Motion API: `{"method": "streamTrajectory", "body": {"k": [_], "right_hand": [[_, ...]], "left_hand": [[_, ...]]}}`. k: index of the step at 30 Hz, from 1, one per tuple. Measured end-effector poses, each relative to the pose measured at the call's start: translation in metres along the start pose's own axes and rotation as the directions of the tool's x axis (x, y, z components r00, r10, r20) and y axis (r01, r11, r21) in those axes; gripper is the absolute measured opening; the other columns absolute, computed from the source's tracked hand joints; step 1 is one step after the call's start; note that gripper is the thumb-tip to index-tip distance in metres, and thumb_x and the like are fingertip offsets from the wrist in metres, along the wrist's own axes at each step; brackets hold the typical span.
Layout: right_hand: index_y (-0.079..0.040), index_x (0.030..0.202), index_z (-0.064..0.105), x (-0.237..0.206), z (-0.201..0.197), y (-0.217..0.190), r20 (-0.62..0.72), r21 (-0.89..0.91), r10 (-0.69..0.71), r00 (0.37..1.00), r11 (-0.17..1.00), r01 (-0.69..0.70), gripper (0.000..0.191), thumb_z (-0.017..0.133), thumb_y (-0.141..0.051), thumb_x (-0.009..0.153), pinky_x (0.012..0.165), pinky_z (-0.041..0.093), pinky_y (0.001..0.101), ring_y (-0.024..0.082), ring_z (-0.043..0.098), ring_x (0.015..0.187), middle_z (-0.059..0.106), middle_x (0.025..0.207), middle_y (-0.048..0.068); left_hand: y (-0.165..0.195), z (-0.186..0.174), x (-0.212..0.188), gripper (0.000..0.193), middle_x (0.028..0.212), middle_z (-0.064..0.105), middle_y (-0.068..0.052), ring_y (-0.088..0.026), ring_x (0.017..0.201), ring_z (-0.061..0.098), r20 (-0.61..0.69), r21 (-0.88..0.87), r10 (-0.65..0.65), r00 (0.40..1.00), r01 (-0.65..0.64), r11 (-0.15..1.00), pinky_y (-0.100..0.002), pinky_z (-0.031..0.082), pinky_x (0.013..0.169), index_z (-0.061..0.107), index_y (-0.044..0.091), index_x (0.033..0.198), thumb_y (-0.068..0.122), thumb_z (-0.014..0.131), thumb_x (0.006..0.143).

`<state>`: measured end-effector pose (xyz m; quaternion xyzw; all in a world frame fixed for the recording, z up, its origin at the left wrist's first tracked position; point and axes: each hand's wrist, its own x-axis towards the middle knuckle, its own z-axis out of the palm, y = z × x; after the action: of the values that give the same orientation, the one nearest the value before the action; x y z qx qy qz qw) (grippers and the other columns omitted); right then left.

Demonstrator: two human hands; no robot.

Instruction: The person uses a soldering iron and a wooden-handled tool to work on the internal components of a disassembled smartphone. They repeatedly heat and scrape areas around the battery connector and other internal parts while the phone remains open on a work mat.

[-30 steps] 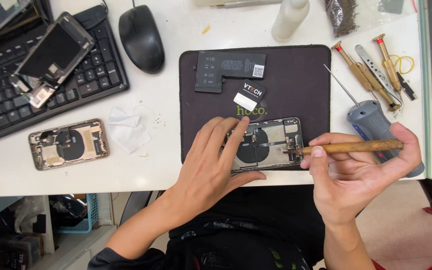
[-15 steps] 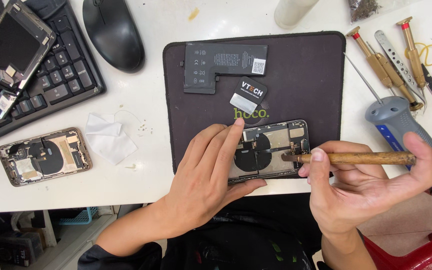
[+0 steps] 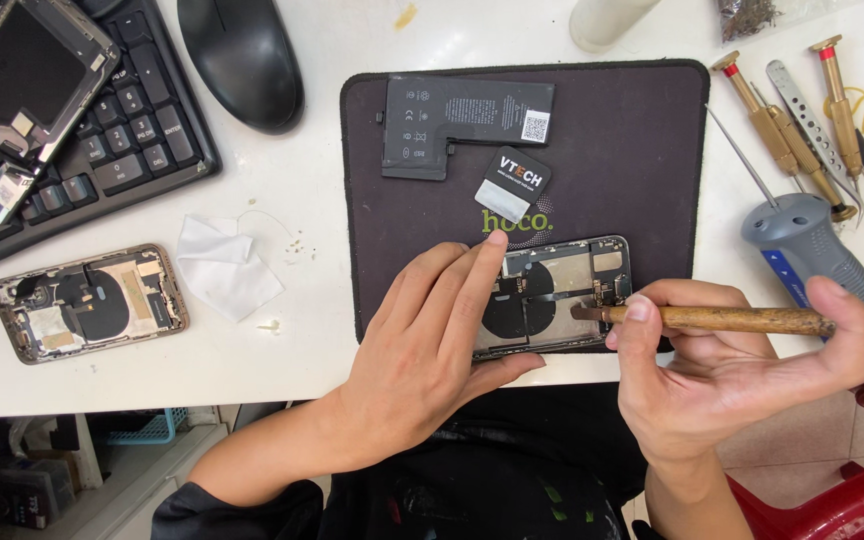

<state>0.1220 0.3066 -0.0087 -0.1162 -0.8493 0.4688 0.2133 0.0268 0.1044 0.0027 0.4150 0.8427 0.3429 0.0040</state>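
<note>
An opened phone housing (image 3: 564,290) with its insides showing lies on the dark work mat (image 3: 632,160) near the table's front edge. My left hand (image 3: 432,345) lies flat on the housing's left half and pins it down. My right hand (image 3: 732,375) grips a wooden-handled tool (image 3: 742,320), held level, with its metal tip touching the housing's right end. A black L-shaped battery (image 3: 462,120) and a small black and white tag (image 3: 514,182) rest on the mat above the housing.
A second opened phone housing (image 3: 87,302) and a white wipe (image 3: 224,265) lie on the white table at left. A keyboard (image 3: 102,150) with a phone screen (image 3: 22,85), a mouse (image 3: 240,60), several screwdrivers (image 3: 782,130) and a grey-handled tool (image 3: 817,260) surround the mat.
The view has shifted, so everything sits further right and lower in frame. My hands stay on the housing, with the tool tip still at its right end.
</note>
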Motion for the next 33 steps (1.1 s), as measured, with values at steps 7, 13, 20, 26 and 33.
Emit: {"method": "streamTrajectory", "body": {"k": [7, 13, 20, 26, 33], "right_hand": [[-0.014, 0.147, 0.007, -0.003, 0.002, 0.002, -0.001, -0.061, -0.011, 1.0, 0.998, 0.011, 0.071, 0.062, 0.006, 0.108, 0.052, 0.054, 0.0223, 0.023, 0.072, 0.06, 0.067, 0.075, 0.02], [-0.017, 0.156, -0.001, -0.01, 0.0, 0.006, -0.014, 0.018, 0.022, 1.0, 1.0, -0.022, 0.076, 0.056, 0.008, 0.112, 0.061, 0.061, 0.0218, 0.022, 0.069, 0.068, 0.07, 0.086, 0.021], [-0.019, 0.154, 0.0, -0.014, 0.001, 0.007, -0.018, -0.03, 0.009, 1.0, 1.0, -0.01, 0.075, 0.057, 0.007, 0.113, 0.059, 0.062, 0.0232, 0.023, 0.069, 0.067, 0.068, 0.084, 0.022], [-0.017, 0.15, 0.003, -0.009, 0.003, 0.005, -0.009, -0.014, 0.009, 1.0, 1.0, -0.009, 0.073, 0.058, 0.007, 0.11, 0.056, 0.061, 0.0227, 0.023, 0.07, 0.064, 0.068, 0.08, 0.021], [-0.017, 0.152, 0.003, -0.01, 0.005, 0.002, -0.044, 0.076, 0.047, 0.998, 0.996, -0.044, 0.07, 0.059, 0.005, 0.114, 0.06, 0.061, 0.0226, 0.022, 0.073, 0.063, 0.07, 0.086, 0.022]], "left_hand": [[0.0, -0.002, -0.001, 0.097, 0.133, 0.057, -0.024, -0.037, 0.125, 0.055, 0.008, -0.015, -0.008, 1.0, 0.008, 1.0, -0.046, 0.049, 0.107, 0.038, -0.013, 0.15, 0.039, 0.086, 0.084], [-0.002, -0.003, -0.002, 0.096, 0.136, 0.057, -0.023, -0.037, 0.127, 0.055, 0.002, -0.015, 0.008, 1.0, -0.008, 1.0, -0.046, 0.049, 0.107, 0.037, -0.013, 0.15, 0.038, 0.085, 0.085], [-0.003, -0.003, -0.004, 0.096, 0.135, 0.058, -0.024, -0.037, 0.127, 0.055, -0.002, -0.022, 0.012, 1.0, -0.012, 1.0, -0.045, 0.05, 0.107, 0.037, -0.013, 0.15, 0.039, 0.085, 0.085], [-0.002, -0.003, -0.003, 0.097, 0.133, 0.058, -0.024, -0.037, 0.126, 0.055, -0.006, -0.022, 0.015, 1.0, -0.015, 1.0, -0.045, 0.05, 0.106, 0.037, -0.013, 0.15, 0.039, 0.085, 0.085], [-0.003, -0.005, -0.005, 0.098, 0.133, 0.058, -0.025, -0.038, 0.126, 0.055, -0.006, -0.018, 0.02, 1.0, -0.02, 1.0, -0.046, 0.05, 0.107, 0.037, -0.014, 0.15, 0.039, 0.085, 0.083]]}}
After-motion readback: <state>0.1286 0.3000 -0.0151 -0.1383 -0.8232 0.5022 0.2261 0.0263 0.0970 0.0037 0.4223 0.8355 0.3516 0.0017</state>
